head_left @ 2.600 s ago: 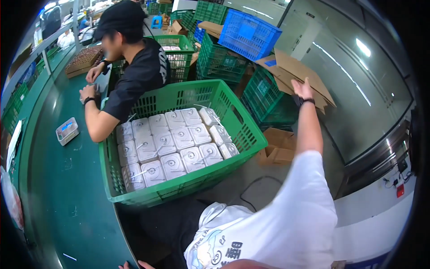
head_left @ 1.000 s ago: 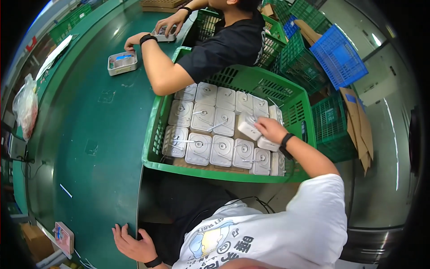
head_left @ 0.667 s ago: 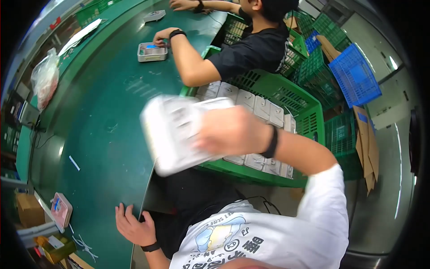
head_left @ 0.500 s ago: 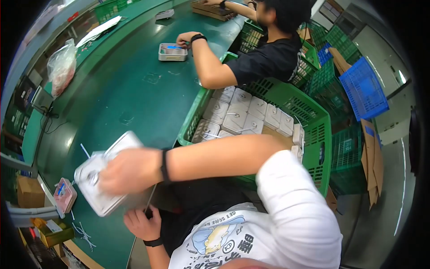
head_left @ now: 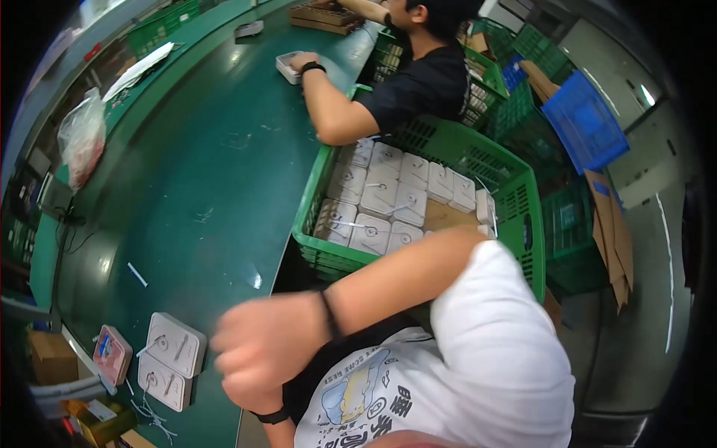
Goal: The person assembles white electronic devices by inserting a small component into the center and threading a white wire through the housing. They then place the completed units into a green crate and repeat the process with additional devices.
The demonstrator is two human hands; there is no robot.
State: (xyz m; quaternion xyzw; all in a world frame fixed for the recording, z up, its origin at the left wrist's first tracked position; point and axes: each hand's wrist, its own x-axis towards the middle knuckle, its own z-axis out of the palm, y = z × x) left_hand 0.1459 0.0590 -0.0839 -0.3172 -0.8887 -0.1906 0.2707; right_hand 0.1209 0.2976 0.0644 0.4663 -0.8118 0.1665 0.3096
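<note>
My right hand [head_left: 269, 343] hovers near the bench edge, blurred. Its fingers curl downward and their tips are hidden, so I cannot make out whether they hold anything. Under it, my left hand is almost wholly covered; only the left wrist [head_left: 271, 417] with its black band shows. Beside the hands, to the left, two white rounded box-shaped units lie flat against each other on the green bench: a far unit [head_left: 183, 336] and a near unit [head_left: 166, 382]. Each has a thin cable or tie on top.
A green crate [head_left: 532, 224] of similar white units stands to the right. A small pink tray [head_left: 113, 357] and loose white ties [head_left: 153, 418] lie left on the bench [head_left: 187, 172]. Across from me a co-worker [head_left: 418, 97] handles another white unit [head_left: 286, 69]. A plastic bag [head_left: 82, 138] hangs far left.
The white units, tilted under my right hand before, now lie flat on the bench. My right hand has let go and drawn back toward me, covering my left hand.
</note>
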